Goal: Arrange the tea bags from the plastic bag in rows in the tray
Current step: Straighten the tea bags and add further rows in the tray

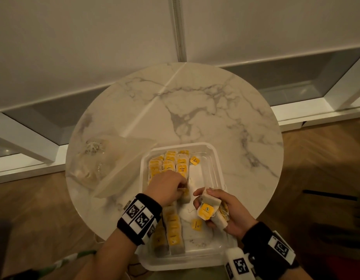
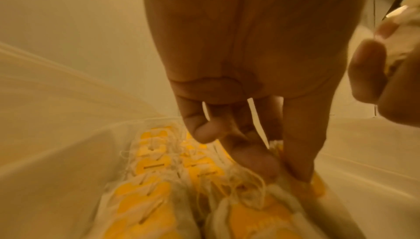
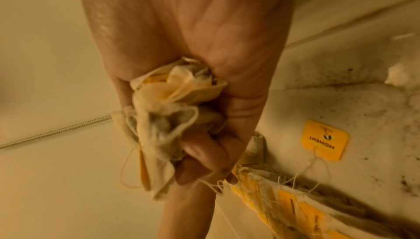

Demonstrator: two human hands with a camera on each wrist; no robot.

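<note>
Wristbands (image 1: 139, 218) w/ black-and-white markers sit nearest, 1 on each forearm. Just past them, the right hand (image 1: 225, 211) is clenched round a bundle of tea bags (image 1: 210, 209), held above the near-right part of the tray (image 1: 185, 263), w/ 1 yellow tag facing up. The left hand (image 1: 168, 186) reaches into the tray, fingers curled down and pinching a tea bag (image 1: 185, 194) at the end of a row. Near rows (image 1: 175, 235) run along the tray's left side under that wrist. A loose tag (image 1: 196, 225) lies on the tray floor beside them. Far rows (image 1: 169, 164) fill the far-left corner, approx 3 across. The plastic bag (image 1: 106, 166), crumpled, contents hard to tell, lies on the desk (image 1: 195, 110) left of the tray. White panels stand beyond.

Handling, as a judgement: the bags are light, soft paper, easy to crush or tear, and the strings tangle, esp. in the bundle. Each is prob. best taken 1 at a time by its flat sides, pinched lightly, w/ the tag kept on top.
</note>
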